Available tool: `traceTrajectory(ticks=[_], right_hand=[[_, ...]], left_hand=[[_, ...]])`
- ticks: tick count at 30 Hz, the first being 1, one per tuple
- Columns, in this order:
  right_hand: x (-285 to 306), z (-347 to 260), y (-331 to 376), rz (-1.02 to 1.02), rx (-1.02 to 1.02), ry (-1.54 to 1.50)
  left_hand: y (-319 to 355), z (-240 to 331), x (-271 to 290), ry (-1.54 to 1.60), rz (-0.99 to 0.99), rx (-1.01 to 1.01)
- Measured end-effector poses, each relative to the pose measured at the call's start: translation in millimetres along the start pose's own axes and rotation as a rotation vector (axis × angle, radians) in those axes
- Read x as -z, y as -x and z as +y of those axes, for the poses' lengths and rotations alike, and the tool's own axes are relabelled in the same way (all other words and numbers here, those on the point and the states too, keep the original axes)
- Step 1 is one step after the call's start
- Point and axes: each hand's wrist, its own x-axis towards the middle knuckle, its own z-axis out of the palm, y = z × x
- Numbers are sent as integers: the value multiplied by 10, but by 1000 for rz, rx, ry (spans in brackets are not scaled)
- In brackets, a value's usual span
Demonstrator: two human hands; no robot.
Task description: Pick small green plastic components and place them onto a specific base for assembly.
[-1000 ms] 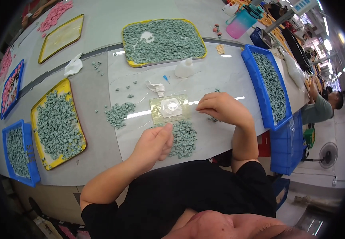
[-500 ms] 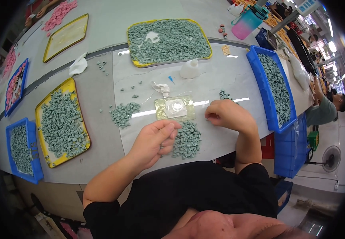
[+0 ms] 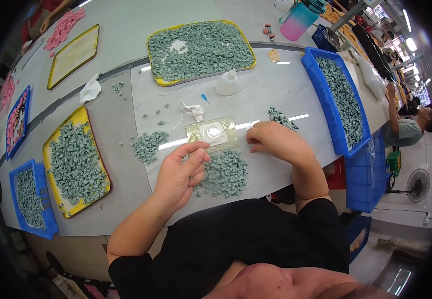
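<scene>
My left hand (image 3: 180, 172) is closed in a pinch, thumb against forefinger, over the left edge of a heap of small grey-green pieces (image 3: 226, 174). Whatever its fingertips hold is too small or hidden to make out. Opposite it, my right hand (image 3: 280, 142) is closed with fingers curled down, just right of a yellowish clear pad (image 3: 194, 133); its fingertips are partly hidden. On the pad lies a white square with a round, shiny dish (image 3: 215, 132). Smaller groups of the green pieces lie left of the pad (image 3: 149, 147) and beyond my right hand (image 3: 282, 117).
Behind the pad are a crumpled white tissue (image 3: 193, 110), a blue dispensing tip (image 3: 205, 98) and a white squeeze bottle (image 3: 227, 83). Yellow-rimmed trays of green pieces stand at the back (image 3: 203, 50) and left (image 3: 79, 164). Blue bins flank the table, left (image 3: 46, 199) and right (image 3: 320, 99).
The whole view has shifted slightly, moving the table things a little left in the picture. Both hands keep nearly the same pose, the left marginally farther from the pad.
</scene>
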Motion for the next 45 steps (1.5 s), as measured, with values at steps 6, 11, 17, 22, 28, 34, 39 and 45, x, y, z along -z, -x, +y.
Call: traceTrajectory(ticks=[6,11,17,22,28,34,39,45], right_hand=[[80,-262,-75,67,66,-254],[0,-559,-162,358,277,-465],[-154,-702,-325,564,484,-298],[-155,-785,-330,568,521,-235],[-201,-874,-316,618,546,10],[-122,-680,-324,610,533,34],[-115,-417,-300,650,485,166],[-216,-290,-325,630,518,266]], left_hand=[[46,-4,30,-55,-62,61],[85,-4,32,-86,-81,129],[123,18,130,-31,-189,89],[176,61,124,-112,-83,0],[219,88,91,-408,20,-130],[168,66,77,-206,29,-34],[89,0,81,-149,31,-67],[7,-44,75,-75,62,-83]])
